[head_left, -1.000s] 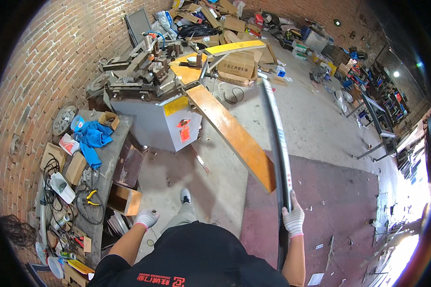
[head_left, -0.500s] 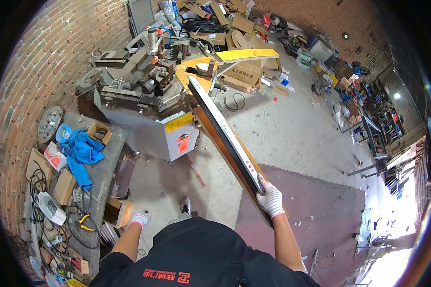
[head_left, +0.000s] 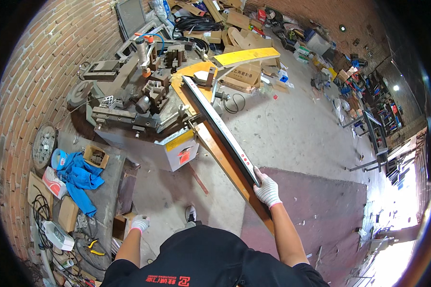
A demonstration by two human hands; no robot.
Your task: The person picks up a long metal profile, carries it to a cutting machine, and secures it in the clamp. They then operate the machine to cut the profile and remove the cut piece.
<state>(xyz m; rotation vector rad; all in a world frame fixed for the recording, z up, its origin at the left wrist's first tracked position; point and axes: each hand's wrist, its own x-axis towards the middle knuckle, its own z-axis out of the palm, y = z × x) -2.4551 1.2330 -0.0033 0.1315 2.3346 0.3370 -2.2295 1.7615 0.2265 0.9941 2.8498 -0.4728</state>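
A long straight profile (head_left: 214,125), white on its upper face and black along its side, slants from my right hand to the machine. My right hand (head_left: 267,189), in a white striped glove, grips its near end. The far end rests over the orange plate (head_left: 196,71) of a grey-bodied metalworking machine (head_left: 129,148) with several clamps. Beneath and beside the profile runs a long wooden-looking rail (head_left: 232,172), leading away from the machine. My left hand (head_left: 140,223), gloved alike, hangs low with fingers curled beside a cardboard box (head_left: 120,226); no object shows in it.
On the left, a grey bench (head_left: 111,179) holds blue cloth (head_left: 80,177), a small open box (head_left: 96,156), yellow-handled pliers (head_left: 96,248) and cables. A yellow beam (head_left: 246,57) juts right from the machine. Flattened cardboard (head_left: 242,76) lies behind. A dark red mat (head_left: 306,205) covers the floor at right.
The profile's near end has moved up and slightly left with my right hand, showing more of the rail beside it. The machine and bench sit slightly further left in view.
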